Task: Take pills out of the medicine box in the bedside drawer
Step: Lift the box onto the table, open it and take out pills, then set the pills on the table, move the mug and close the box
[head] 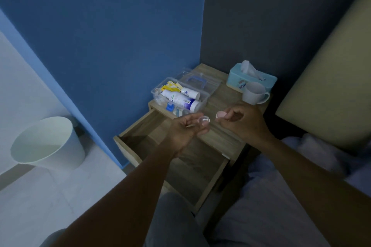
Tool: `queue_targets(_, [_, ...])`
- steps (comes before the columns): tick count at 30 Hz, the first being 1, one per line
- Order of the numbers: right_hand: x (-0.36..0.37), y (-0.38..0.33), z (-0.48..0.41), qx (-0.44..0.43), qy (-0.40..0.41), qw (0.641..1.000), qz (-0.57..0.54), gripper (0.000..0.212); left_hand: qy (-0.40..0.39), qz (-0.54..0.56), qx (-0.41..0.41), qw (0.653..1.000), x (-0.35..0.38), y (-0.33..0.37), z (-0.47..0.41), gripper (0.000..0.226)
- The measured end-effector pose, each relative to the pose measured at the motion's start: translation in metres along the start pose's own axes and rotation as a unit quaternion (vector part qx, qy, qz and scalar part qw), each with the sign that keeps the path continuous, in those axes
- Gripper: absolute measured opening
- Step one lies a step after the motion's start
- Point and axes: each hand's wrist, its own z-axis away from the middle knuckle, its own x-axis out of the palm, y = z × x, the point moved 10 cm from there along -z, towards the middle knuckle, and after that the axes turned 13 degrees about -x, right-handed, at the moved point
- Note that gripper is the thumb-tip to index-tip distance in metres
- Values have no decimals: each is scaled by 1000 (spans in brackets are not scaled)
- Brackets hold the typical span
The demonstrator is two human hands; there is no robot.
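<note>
Holding a small clear jar in the left grip, pinching its pink cap in the right grip, above the open drawer.

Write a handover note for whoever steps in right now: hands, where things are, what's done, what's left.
Left hand: holds a small clear container, open, something pale inside.
Right hand: pinches its pink cap, off the container.
Medicine box: on the nightstand, lid open, bottles inside.
Drawer: pulled out, looks empty.
Done: box out of the drawer and opened, container uncapped.
Left: take the pills out; then probably recap and put away.
</note>
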Motion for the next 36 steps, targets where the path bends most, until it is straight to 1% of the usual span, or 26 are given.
queue_targets(2, [-3,30,12,25,5,1000,16,17,15,-76,1,997,5,-10,-20,37])
queue_targets(4, [-5,60,25,56,3,998,26,18,37,-167,24,985,9,-17,-42,33])
queue_targets(6, [-6,87,34,74,-3,996,50,22,63,-281,64,956,13,-21,-62,29])
queue_targets(8, [-4,109,41,79,-16,993,86,26,78,-385,94,915,22,-24,-80,29])
queue_targets(10, [-2,128,46,88,-27,989,119,30,75,-436,115,890,30,-26,-96,26])
queue_targets(12, [2,139,49,87,-33,986,141,31,53,-463,123,876,40,-33,-112,24])
queue_targets(14, [8,142,47,67,-38,984,159,21,31,-488,110,865,48,-42,-125,27])
queue_targets(15, [13,143,46,55,-45,983,168,14,31,-494,105,862,49,-46,-131,28])
queue_targets(16, [18,146,45,47,-56,981,177,13,37,-498,101,861,50,-47,-136,29])
queue_targets(19, [28,161,46,57,-84,977,187,17,42,-491,92,865,49,-58,-153,32])
queue_targets(22, [31,169,47,76,-79,978,176,13,50,-483,91,869,46,-68,-166,34])
queue_targets(25, [34,169,46,80,-78,978,175,11,63,-493,94,862,44,-76,-172,37])
queue_targets(29, [33,176,47,105,-64,978,168,28,75,-516,81,850,43,-84,-177,45])
queue_targets(31, [31,176,50,110,-55,980,154,36,55,-528,75,844,46,-86,-175,54])
queue_targets(33, [25,179,53,122,-44,981,146,42,44,-522,74,848,42,-85,-166,64])
queue_targets(34, [20,181,55,128,-40,980,149,44,43,-529,80,844,39,-84,-160,67])
queue_targets(36, [9,185,57,137,-33,978,156,45,39,-564,79,821,29,-89,-147,70])
